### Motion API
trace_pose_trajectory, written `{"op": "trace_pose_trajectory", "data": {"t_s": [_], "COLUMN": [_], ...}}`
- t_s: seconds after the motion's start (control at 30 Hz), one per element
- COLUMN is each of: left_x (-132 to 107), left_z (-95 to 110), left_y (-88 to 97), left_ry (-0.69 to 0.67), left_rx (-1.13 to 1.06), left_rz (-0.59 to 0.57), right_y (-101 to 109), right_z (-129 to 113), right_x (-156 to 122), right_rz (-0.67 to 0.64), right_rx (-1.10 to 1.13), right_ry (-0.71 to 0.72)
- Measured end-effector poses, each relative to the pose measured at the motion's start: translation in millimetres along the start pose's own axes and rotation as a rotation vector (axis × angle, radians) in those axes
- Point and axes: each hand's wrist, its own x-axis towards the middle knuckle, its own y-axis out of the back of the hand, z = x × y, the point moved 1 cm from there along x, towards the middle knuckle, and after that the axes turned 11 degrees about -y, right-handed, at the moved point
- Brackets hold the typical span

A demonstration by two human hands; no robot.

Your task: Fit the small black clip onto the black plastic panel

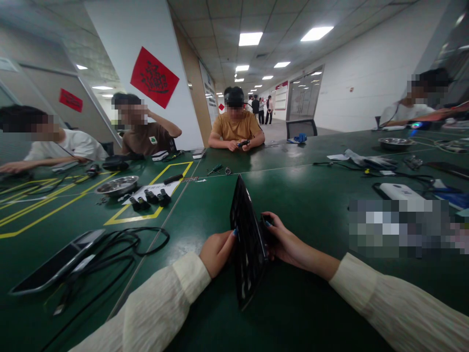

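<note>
So the person's got a dark panel (246, 254) up on its edge at the near edge of the green table (194, 208), about midway along that side. Both hands are busy with it. The left hand (219, 252) has its fingers closed on the left side, blue-nailed thumb pressed against the face. The right hand (289, 240) is over on the other side, fingers curled around a dark part (268, 233) behind the panel. It's pretty black back there, so can't honestly tell if that's built onto the panel or a separate piece.

As for how far along things are, I'd call it mid-handling. Picked up: yep. Set down: nope, it's tilted between the two hands, and no cable visibly runs to it.

Toward the table's near left corner there's a flat black device (58, 264) lying next to a loose coil of black cable (134, 240), neither in anyone's grip. Further up the left side, some black cylinders (163, 197) sit by a white paper (156, 191) inside a yellow outline (137, 218), just beside a metal bowl (116, 191). Untouched too. Across at the far edge, a co-worker in an orange shirt (234, 127) has something small and dark in hand.
</note>
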Motion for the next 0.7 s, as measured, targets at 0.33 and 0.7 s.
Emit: {"op": "trace_pose_trajectory", "data": {"t_s": [0.33, 0.7], "left_x": [0.5, 0.4], "left_z": [-1.9, -1.8], "left_y": [-0.8, -0.7], "left_ry": [-0.020, -0.016], "left_rx": [0.003, 0.005], "left_rz": [0.006, -0.002], "right_y": [2.7, 1.3], "right_z": [2.0, 0.9], "right_x": [0.4, 0.9], "right_rz": [0.006, 0.005], "right_rx": [0.005, 0.012], "right_ry": [0.010, 0.006]}}
